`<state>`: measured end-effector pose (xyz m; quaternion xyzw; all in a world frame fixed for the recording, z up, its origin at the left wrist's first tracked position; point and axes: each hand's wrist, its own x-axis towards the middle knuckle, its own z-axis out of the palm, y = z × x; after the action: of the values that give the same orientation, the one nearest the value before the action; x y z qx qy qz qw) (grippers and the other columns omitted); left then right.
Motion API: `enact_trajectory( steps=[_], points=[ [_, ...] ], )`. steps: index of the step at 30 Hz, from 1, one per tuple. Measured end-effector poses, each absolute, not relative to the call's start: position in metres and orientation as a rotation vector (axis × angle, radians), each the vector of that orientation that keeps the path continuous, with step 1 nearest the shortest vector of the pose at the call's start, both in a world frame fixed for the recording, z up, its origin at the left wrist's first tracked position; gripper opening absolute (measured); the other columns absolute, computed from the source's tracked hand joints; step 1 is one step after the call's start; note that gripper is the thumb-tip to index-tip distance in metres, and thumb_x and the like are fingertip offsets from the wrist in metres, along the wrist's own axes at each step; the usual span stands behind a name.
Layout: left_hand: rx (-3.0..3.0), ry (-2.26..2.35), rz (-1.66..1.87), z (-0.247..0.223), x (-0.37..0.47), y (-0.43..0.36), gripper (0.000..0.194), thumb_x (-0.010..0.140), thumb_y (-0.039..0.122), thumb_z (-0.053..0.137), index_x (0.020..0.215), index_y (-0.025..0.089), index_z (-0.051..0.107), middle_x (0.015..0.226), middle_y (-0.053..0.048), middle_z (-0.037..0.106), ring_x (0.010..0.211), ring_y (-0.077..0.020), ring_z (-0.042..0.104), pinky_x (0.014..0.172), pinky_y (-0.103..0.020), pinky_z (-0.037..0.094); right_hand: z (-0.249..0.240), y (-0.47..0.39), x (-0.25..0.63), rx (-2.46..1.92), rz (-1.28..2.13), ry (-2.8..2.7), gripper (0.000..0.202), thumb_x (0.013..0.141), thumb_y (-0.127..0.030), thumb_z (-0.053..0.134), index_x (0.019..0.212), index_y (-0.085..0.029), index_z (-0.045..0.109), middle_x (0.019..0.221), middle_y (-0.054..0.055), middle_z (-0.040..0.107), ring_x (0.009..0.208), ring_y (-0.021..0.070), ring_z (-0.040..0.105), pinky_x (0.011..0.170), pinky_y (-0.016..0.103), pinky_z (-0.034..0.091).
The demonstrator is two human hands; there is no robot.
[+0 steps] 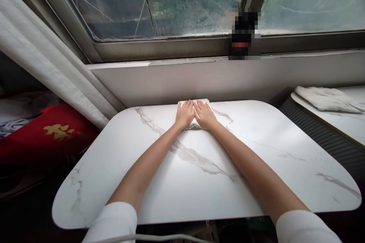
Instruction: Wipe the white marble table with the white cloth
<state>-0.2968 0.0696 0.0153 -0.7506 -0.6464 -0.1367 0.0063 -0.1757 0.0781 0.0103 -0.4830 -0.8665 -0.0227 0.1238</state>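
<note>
Both my arms reach straight ahead over a white marble-patterned table (159, 205). At its far edge lies a folded white cloth (194, 124). My left hand (184, 114) rests flat on the left part of the cloth, fingers stretched out and pointing away from me. Beside it, my right hand (204, 114) lies flat on the right part, its fingers also extended. The two hands touch or nearly touch at the thumbs. Most of the cloth is hidden under them; its near edge and a far corner show.
A window (159, 7) and its sill stand behind the table. To the right, another white cloth (327, 99) lies on a second marble-patterned surface. A pale curtain (42, 49) and a red fabric item (54, 133) are at the left. A cable (148, 237) crosses the bottom.
</note>
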Motion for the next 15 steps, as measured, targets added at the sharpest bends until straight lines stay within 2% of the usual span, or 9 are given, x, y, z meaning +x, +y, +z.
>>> enact_trajectory(
  steps=[3, 6, 9, 12, 15],
  points=[
    [-2.334, -2.038, -0.422, 0.013, -0.282, 0.034, 0.05, 0.095, 0.02, 0.023, 0.142, 0.008, 0.034, 0.149, -0.013, 0.031, 0.139, -0.0229, 0.024, 0.116, -0.047, 0.01, 0.012, 0.048, -0.158, -1.324, -0.062, -2.592, 0.055, 0.093, -0.022, 0.025, 0.144, -0.002, 0.029, 0.151, 0.018, 0.027, 0.14, 0.0252, 0.021, 0.113, 0.044, 0.015],
    [-2.425, -2.028, -0.401, 0.012, -0.263, -0.024, 0.051, 0.096, 0.024, 0.023, 0.144, 0.006, 0.03, 0.151, -0.015, 0.025, 0.142, -0.0261, 0.015, 0.115, -0.051, 0.007, 0.013, -0.004, -0.124, -1.188, -0.034, -2.684, 0.056, 0.095, -0.025, 0.021, 0.145, -0.001, 0.026, 0.152, 0.016, 0.022, 0.142, 0.0243, 0.015, 0.115, 0.046, 0.014],
    [-2.696, -1.949, -0.379, 0.016, -0.248, -0.093, 0.058, 0.097, 0.035, 0.026, 0.147, 0.007, 0.021, 0.154, -0.014, 0.013, 0.142, -0.0286, 0.004, 0.115, -0.053, 0.012, 0.014, -0.072, -0.084, -1.076, -0.012, -2.73, 0.057, 0.096, -0.029, 0.02, 0.148, -0.006, 0.02, 0.153, 0.012, 0.017, 0.143, 0.0215, 0.008, 0.116, 0.046, 0.013],
    [-2.967, -1.734, -0.413, 0.025, -0.239, -0.147, 0.059, 0.098, 0.041, 0.022, 0.15, 0.013, 0.013, 0.155, -0.011, 0.009, 0.141, -0.0238, 0.001, 0.116, -0.045, 0.017, 0.014, -0.132, -0.056, -1.04, -0.049, -2.691, 0.064, 0.094, -0.031, 0.028, 0.15, -0.013, 0.002, 0.154, 0.009, 0.013, 0.142, 0.0217, 0.009, 0.116, 0.047, 0.014],
    [-3.053, -1.6, -0.427, 0.031, -0.233, -0.162, 0.058, 0.099, 0.04, 0.018, 0.15, 0.013, 0.01, 0.155, -0.009, 0.008, 0.141, -0.0228, -0.003, 0.117, -0.046, 0.012, 0.012, -0.156, -0.045, -1.051, -0.096, -2.659, 0.07, 0.094, -0.028, 0.031, 0.148, -0.014, -0.012, 0.154, 0.011, 0.013, 0.142, 0.0241, 0.013, 0.114, 0.05, 0.02]
  ],
)
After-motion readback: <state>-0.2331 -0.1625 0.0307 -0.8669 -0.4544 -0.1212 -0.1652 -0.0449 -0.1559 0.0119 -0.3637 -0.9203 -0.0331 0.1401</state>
